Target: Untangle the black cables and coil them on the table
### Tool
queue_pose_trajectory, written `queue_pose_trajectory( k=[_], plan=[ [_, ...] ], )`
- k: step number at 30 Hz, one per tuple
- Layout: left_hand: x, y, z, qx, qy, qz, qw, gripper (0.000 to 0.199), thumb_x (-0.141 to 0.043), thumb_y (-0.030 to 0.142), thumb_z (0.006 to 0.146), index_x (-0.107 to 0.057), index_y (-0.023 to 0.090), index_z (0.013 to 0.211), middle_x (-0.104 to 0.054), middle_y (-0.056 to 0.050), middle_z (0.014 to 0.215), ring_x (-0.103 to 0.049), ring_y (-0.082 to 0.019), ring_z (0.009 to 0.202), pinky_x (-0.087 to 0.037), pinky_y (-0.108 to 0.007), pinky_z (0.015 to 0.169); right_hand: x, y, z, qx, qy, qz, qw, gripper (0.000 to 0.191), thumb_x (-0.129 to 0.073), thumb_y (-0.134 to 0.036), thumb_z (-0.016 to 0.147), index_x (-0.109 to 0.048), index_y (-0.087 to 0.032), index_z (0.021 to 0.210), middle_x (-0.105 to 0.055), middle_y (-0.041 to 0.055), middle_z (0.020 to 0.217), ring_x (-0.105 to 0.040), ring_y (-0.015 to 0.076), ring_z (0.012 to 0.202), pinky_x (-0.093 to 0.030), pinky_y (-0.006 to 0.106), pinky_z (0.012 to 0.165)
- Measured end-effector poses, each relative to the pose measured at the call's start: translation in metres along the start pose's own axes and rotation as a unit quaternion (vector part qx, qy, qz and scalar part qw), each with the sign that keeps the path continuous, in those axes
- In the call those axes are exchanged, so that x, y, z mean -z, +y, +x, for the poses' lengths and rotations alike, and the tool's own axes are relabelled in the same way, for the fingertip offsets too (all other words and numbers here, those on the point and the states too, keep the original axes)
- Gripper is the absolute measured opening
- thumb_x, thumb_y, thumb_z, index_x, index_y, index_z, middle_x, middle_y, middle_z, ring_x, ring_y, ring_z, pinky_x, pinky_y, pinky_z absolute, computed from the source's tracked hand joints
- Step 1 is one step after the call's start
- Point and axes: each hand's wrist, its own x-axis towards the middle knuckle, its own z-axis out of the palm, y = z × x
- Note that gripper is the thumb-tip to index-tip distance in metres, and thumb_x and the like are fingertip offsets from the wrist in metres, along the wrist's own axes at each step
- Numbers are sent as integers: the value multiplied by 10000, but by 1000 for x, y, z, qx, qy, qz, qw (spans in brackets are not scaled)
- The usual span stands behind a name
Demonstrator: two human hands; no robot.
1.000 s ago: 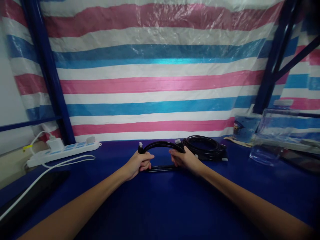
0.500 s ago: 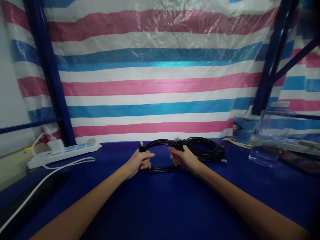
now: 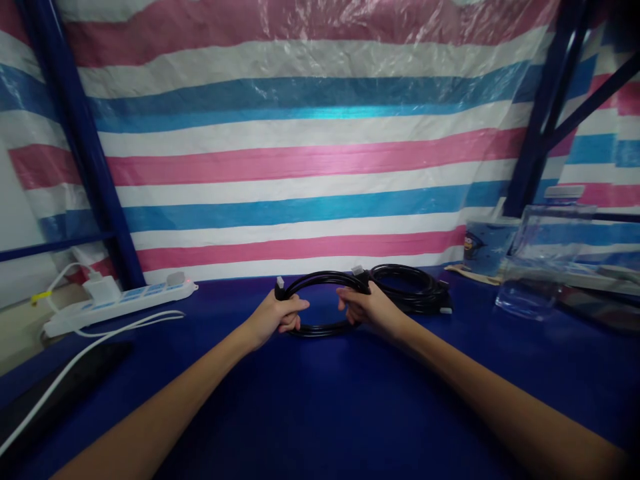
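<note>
A coiled black cable [image 3: 323, 275] is held between my two hands above the blue tabletop [image 3: 320, 400]. My left hand [image 3: 277, 315] is closed round the coil's left side, and a connector with a pale cap [image 3: 280, 285] sticks up beside its knuckles. Closed on the coil's right side is my right hand [image 3: 363, 305], where another pale-capped connector [image 3: 358, 271] shows just behind. A second coil of black cable [image 3: 407, 290] lies on the table to the right of my right hand. My fingers hide parts of the held coil.
At the left stands a white power strip [image 3: 135, 300] with a plugged-in charger [image 3: 101, 288] and a white cord [image 3: 75, 363]. A dark flat object [image 3: 95, 373] lies under the cord. On the right are a patterned cup [image 3: 487, 247] and a clear plastic container [image 3: 530, 287]. Striped sheeting [image 3: 300, 160] hangs behind.
The view has tilted down and shifted slightly, so the background sits a bit higher. Both hands keep their hold on the coil, which looks nearly unmoved between them.
</note>
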Motion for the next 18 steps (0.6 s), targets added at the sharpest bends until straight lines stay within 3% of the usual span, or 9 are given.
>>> queue_pose_trajectory(
  k=[18],
  plan=[
    [1,-4,0,21,-2,-30,999,450,-589,280,750,-290,207,421,-199,102,343,-224,-47,318,-423,-283,593,-2,-2,-3,-30,17,7,999,285,-579,-352,786,-556,-152,585,-236,-90,353,-259,52,338,-361,254,456]
  ],
)
